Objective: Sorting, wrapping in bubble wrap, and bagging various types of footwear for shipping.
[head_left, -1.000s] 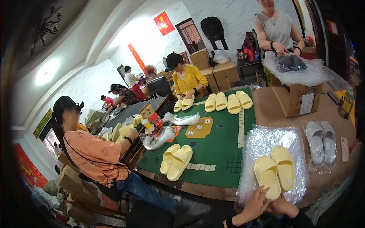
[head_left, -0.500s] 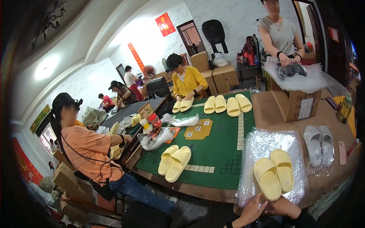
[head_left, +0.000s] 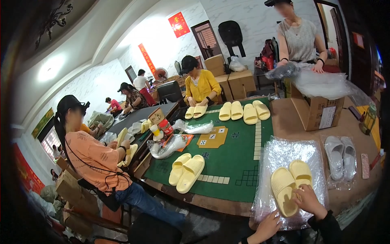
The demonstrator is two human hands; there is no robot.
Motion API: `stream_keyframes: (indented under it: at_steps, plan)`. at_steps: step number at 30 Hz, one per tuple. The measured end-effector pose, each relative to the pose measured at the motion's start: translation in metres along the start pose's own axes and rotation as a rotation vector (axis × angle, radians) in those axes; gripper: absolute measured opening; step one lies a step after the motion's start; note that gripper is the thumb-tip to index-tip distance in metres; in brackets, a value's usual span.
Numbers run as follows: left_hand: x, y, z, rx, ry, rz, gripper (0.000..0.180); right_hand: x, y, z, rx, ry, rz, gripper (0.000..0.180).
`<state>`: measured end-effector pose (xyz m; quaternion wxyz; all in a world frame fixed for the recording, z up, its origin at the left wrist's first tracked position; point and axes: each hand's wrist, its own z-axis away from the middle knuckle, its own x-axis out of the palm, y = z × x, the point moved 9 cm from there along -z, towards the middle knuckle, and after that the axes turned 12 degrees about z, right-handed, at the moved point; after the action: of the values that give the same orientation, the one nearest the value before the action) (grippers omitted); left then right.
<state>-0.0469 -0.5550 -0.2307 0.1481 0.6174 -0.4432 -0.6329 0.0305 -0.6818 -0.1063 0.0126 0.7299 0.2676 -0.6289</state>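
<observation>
The right hand (head_left: 309, 200) rests with curled fingers on the heel end of the pale yellow slipper pair (head_left: 291, 184); whether it grips or merely presses cannot be told. The left hand (head_left: 266, 227) lies open on the near edge of the clear plastic bag (head_left: 280, 152) beneath the pair. The pair lies flat on that bag, side by side and touching, long axes running from near heels to far toes, tilted slightly left. Probable fault: the slick film slides or bunches under pressure, skewing the pair. The grey slipper pair (head_left: 341, 156) lies right of the bag.
</observation>
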Motion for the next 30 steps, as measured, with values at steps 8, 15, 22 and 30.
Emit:
stream_keyframes:
  at_steps: [8, 15, 22, 30]
  plan:
    - [-0.027, 0.045, 0.007, 0.145, 0.05, -0.122, 0.041, 0.048, 0.028, -0.023, 0.001, -0.129, 0.154, 0.045]
    - [-0.029, 0.051, 0.008, 0.155, -0.004, -0.159, 0.049, 0.065, 0.03, -0.039, 0.053, -0.295, 0.103, 0.053]
    - [-0.031, 0.053, 0.008, 0.173, -0.017, -0.195, 0.051, 0.068, 0.034, -0.045, 0.099, -0.321, 0.209, 0.06]
    - [-0.014, 0.037, 0.011, 0.186, -0.001, -0.221, 0.048, 0.027, 0.023, -0.022, 0.003, -0.141, -0.032, 0.037]
